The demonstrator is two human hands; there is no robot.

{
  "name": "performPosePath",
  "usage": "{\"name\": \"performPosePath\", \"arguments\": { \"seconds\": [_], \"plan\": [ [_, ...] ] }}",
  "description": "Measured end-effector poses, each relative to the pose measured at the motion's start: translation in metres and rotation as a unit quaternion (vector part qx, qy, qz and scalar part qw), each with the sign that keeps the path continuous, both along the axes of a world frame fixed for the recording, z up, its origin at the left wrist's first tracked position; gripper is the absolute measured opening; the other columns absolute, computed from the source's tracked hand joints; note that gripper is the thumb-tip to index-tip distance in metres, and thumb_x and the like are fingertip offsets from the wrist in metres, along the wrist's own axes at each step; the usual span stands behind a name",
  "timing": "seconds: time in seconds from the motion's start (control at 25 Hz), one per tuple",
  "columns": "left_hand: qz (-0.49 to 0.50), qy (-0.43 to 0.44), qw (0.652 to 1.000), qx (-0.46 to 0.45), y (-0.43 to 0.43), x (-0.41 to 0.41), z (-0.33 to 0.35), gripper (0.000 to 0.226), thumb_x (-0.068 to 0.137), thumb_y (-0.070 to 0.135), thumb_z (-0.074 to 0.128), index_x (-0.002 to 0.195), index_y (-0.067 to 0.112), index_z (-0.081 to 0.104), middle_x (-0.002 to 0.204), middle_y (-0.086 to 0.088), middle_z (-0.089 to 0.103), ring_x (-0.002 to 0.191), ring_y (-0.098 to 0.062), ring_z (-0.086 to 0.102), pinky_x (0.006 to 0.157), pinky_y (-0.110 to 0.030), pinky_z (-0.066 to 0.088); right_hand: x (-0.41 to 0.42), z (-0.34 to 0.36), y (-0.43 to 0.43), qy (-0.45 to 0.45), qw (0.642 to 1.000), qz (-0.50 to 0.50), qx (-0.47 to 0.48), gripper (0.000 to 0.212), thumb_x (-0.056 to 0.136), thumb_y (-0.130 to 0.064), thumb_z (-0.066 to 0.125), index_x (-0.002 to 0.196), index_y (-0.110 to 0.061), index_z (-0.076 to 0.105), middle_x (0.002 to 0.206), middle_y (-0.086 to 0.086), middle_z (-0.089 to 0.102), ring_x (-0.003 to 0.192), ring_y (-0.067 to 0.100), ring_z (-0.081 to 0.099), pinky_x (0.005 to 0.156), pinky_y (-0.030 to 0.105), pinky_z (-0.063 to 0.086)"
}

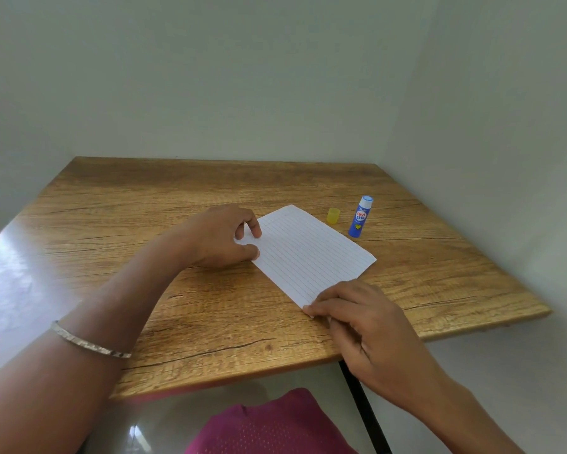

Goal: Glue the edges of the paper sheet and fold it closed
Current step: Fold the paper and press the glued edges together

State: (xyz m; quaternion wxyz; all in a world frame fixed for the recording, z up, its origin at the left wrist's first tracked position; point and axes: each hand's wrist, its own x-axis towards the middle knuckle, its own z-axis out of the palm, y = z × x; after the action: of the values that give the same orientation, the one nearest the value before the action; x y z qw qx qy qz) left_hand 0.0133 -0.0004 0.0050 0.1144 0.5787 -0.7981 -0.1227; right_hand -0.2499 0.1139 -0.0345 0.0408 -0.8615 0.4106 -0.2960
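A lined white paper sheet (311, 253) lies flat on the wooden table (177, 204), turned at an angle. My left hand (220, 237) sits at the sheet's left corner, its curled thumb and forefinger pinching the edge there. My right hand (364, 322) covers the near corner, fingers stretched out and pressing the paper down. A blue glue stick (360, 217) stands upright with its cap off, just beyond the sheet's far right side. Its yellow cap (333, 215) stands beside it on the left.
The table stands in a corner, with pale walls behind it and to its right. A black table leg (364, 407) runs down below the near edge. Pink cloth (269, 424) shows at the bottom. A metal bangle (89, 342) is on my left wrist.
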Motion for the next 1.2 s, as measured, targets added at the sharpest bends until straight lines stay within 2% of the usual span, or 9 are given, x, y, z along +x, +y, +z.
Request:
{"name": "performPosePath", "arguments": {
  "seconds": [0.12, 0.24, 0.32, 0.4, 0.48, 0.76, 0.92, 1.04, 1.2],
  "plan": [
    [-0.004, -0.081, 0.994, -0.076, 0.004, -0.004, 0.002, 0.029, 0.086, 0.048, 0.061, 0.113, 0.039, 0.057, 0.096, 0.015, 0.056, 0.088, -0.008, 0.053, 0.082, -0.034, 0.042, -0.001, -0.003, 0.0, -0.02, 1.0, 0.003, 0.009, 0.028, 0.091, -0.011, 0.056, 0.107, -0.02, 0.076, 0.103, -0.013, 0.07, 0.103, 0.002, 0.062, 0.088, 0.027, 0.052],
    [-0.048, -0.021, 0.992, -0.116, 0.012, -0.01, 0.01, 0.025, 0.084, 0.044, 0.065, 0.108, 0.04, 0.061, 0.091, 0.016, 0.059, 0.08, -0.003, 0.054, 0.083, -0.036, 0.047, 0.006, -0.006, 0.001, -0.02, 0.999, 0.006, 0.024, 0.033, 0.092, -0.015, 0.052, 0.116, -0.022, 0.075, 0.11, -0.013, 0.068, 0.109, 0.002, 0.059, 0.094, 0.021, 0.048],
    [-0.125, 0.063, 0.988, -0.059, 0.02, -0.015, 0.017, 0.018, 0.083, 0.045, 0.072, 0.099, 0.039, 0.067, 0.087, 0.014, 0.063, 0.077, -0.005, 0.057, 0.073, -0.026, 0.048, 0.013, -0.006, 0.001, -0.019, 0.999, 0.006, 0.032, 0.035, 0.093, -0.016, 0.051, 0.118, -0.023, 0.074, 0.112, -0.014, 0.068, 0.111, 0.001, 0.059, 0.094, 0.02, 0.048],
    [-0.173, 0.083, 0.981, 0.039, 0.026, -0.02, 0.018, 0.022, 0.079, 0.053, 0.075, 0.092, 0.036, 0.07, 0.083, 0.01, 0.067, 0.077, -0.006, 0.059, 0.068, -0.02, 0.045, 0.019, -0.006, -0.001, -0.027, 0.999, 0.01, 0.043, 0.034, 0.094, -0.013, 0.052, 0.119, -0.022, 0.074, 0.114, -0.014, 0.07, 0.111, 0.001, 0.06, 0.094, 0.021, 0.048],
    [-0.178, 0.073, 0.977, 0.098, 0.027, -0.024, 0.013, 0.03, 0.073, 0.059, 0.076, 0.09, 0.035, 0.069, 0.083, 0.008, 0.068, 0.074, -0.004, 0.057, 0.07, -0.026, 0.048, 0.021, -0.005, -0.002, -0.023, 0.998, 0.019, 0.05, 0.036, 0.094, -0.015, 0.05, 0.121, -0.022, 0.073, 0.115, -0.013, 0.07, 0.112, 0.001, 0.06, 0.094, 0.02, 0.048],
    [-0.161, 0.069, 0.976, 0.13, 0.02, -0.026, 0.007, 0.031, 0.071, 0.052, 0.082, 0.093, 0.037, 0.066, 0.084, 0.011, 0.063, 0.067, 0.006, 0.05, 0.067, -0.021, 0.04, -0.002, 0.002, -0.016, 0.02, 0.997, -0.043, 0.054, 0.038, 0.091, -0.011, 0.05, 0.119, -0.019, 0.074, 0.117, -0.01, 0.072, 0.111, 0.004, 0.062, 0.096, 0.011, 0.042],
    [-0.158, 0.069, 0.975, 0.138, 0.021, -0.024, 0.007, 0.032, 0.071, 0.053, 0.081, 0.093, 0.037, 0.065, 0.086, 0.011, 0.063, 0.07, 0.005, 0.051, 0.07, -0.022, 0.042, -0.027, 0.005, -0.041, 0.027, 0.992, -0.109, 0.052, 0.04, 0.091, -0.013, 0.045, 0.117, -0.018, 0.074, 0.117, -0.006, 0.073, 0.112, 0.012, 0.063, 0.097, 0.03, 0.049],
    [-0.161, 0.067, 0.975, 0.135, 0.02, -0.025, 0.006, 0.032, 0.073, 0.051, 0.081, 0.095, 0.035, 0.065, 0.088, 0.01, 0.063, 0.07, 0.009, 0.05, 0.068, -0.02, 0.039, -0.041, 0.007, -0.057, 0.02, 0.988, -0.149, 0.043, 0.037, 0.093, -0.002, 0.048, 0.114, -0.018, 0.075, 0.113, -0.003, 0.074, 0.108, 0.015, 0.065, 0.094, 0.038, 0.052],
    [-0.167, 0.063, 0.973, 0.145, 0.021, -0.023, 0.009, 0.028, 0.075, 0.051, 0.08, 0.094, 0.037, 0.066, 0.088, 0.011, 0.064, 0.072, 0.005, 0.052, 0.07, -0.021, 0.042, -0.043, 0.005, -0.063, 0.02, 0.981, -0.19, 0.033, 0.034, 0.095, -0.001, 0.052, 0.114, -0.018, 0.075, 0.114, -0.004, 0.073, 0.109, 0.015, 0.063, 0.09, 0.026, 0.043]
  ]
}}
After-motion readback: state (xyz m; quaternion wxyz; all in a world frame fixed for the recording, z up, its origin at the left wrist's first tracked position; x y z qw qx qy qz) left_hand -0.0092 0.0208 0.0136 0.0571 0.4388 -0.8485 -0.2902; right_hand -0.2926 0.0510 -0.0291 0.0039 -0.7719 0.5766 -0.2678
